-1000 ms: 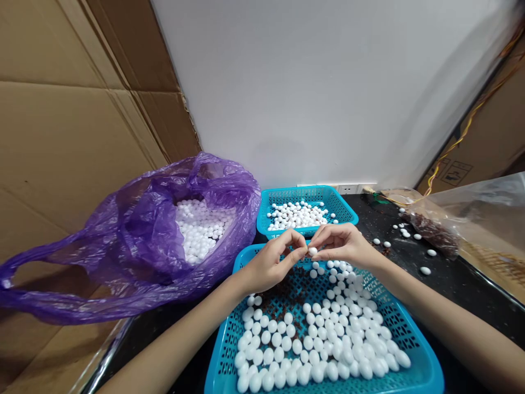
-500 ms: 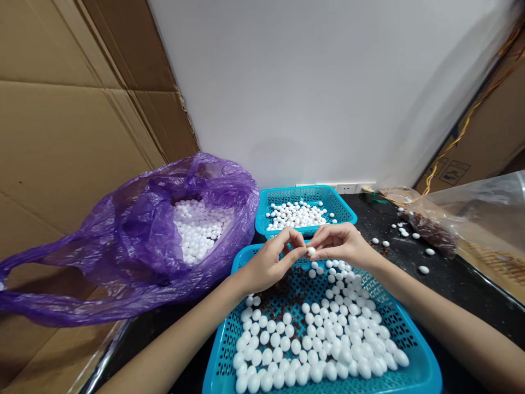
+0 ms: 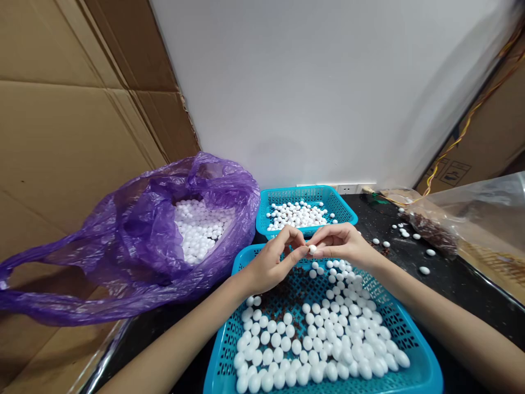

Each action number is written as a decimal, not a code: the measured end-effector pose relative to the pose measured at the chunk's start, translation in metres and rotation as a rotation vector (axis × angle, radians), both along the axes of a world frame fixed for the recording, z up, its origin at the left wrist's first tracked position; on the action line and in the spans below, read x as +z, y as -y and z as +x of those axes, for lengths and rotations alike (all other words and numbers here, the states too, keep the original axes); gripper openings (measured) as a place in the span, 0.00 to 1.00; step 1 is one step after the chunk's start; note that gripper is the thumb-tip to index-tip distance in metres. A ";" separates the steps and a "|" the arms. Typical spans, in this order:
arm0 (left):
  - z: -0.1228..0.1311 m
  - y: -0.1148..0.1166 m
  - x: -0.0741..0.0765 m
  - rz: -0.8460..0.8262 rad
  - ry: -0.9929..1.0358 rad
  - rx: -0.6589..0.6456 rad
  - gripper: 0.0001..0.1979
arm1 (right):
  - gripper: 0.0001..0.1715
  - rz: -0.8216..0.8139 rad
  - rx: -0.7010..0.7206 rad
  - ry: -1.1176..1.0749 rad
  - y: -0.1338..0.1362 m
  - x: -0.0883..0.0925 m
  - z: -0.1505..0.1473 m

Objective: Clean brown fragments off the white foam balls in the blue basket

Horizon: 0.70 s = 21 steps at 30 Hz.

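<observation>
Above the far rim of the near blue mesh basket (image 3: pixel 410 350), the left hand (image 3: pixel 273 262) and right hand (image 3: pixel 340 244) meet at the fingertips, both curled and closed in a pinch. One white foam ball (image 3: pixel 313 249) sits gripped between them, clear of the pile below.

Directly under the hands, the basket holds many more loose white foam balls (image 3: pixel 320 339), spread in a single layer across most of its floor. Brown crumbs (image 3: pixel 281 298) lie on the mesh near the left wrist.

Just beyond the fingertips, a smaller blue mesh basket (image 3: pixel 303 192) stands against the white wall (image 3: pixel 307 93), holding a shallower heap of white balls (image 3: pixel 296 215). Its near rim nearly touches the near basket.

To the left, a purple plastic bag (image 3: pixel 139 235) lies open on flattened cardboard (image 3: pixel 61 137), packed with white balls (image 3: pixel 199 230); it slumps against the near basket's left corner.

To the right, on the black table (image 3: pixel 459 290), a few stray white balls (image 3: pixel 424 270) and brown bits lie scattered. Farther along the table's back edge, a clear plastic bag (image 3: pixel 484 213) holds a brown mass (image 3: pixel 430 232). Yellow wires (image 3: pixel 463 126) run along the right-hand cardboard above it.
</observation>
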<state>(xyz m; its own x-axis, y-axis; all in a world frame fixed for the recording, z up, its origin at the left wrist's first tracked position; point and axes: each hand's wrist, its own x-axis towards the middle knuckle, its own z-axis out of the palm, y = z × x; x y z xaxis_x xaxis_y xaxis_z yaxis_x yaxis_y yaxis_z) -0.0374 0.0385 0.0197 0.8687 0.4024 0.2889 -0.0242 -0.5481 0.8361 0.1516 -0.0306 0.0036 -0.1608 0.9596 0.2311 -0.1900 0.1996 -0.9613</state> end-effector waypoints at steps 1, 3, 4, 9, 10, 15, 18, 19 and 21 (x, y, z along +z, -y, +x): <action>0.000 0.001 0.000 -0.007 0.004 -0.005 0.06 | 0.09 -0.004 0.006 -0.009 0.000 0.000 0.000; -0.001 0.001 0.001 -0.023 0.005 -0.017 0.07 | 0.09 -0.006 0.016 -0.030 0.000 0.001 0.000; -0.001 0.001 0.002 -0.030 0.003 -0.022 0.07 | 0.09 -0.007 0.021 -0.038 0.000 0.001 0.000; -0.001 0.001 0.003 -0.027 0.000 -0.022 0.07 | 0.07 -0.012 0.034 -0.032 0.000 0.003 0.000; -0.001 0.001 0.003 -0.020 0.000 -0.023 0.07 | 0.07 -0.011 0.037 -0.030 0.000 0.002 0.000; -0.001 -0.001 -0.001 0.014 0.004 0.019 0.06 | 0.08 -0.023 0.034 0.007 0.000 0.000 0.001; -0.001 -0.003 -0.004 0.051 0.039 0.116 0.05 | 0.09 -0.009 0.024 0.045 0.000 0.000 0.001; -0.001 -0.003 -0.005 0.061 0.058 0.153 0.05 | 0.09 0.005 0.026 0.075 0.000 0.000 0.001; -0.001 -0.004 -0.005 0.074 0.094 0.213 0.05 | 0.08 0.033 0.065 0.192 0.001 0.000 0.001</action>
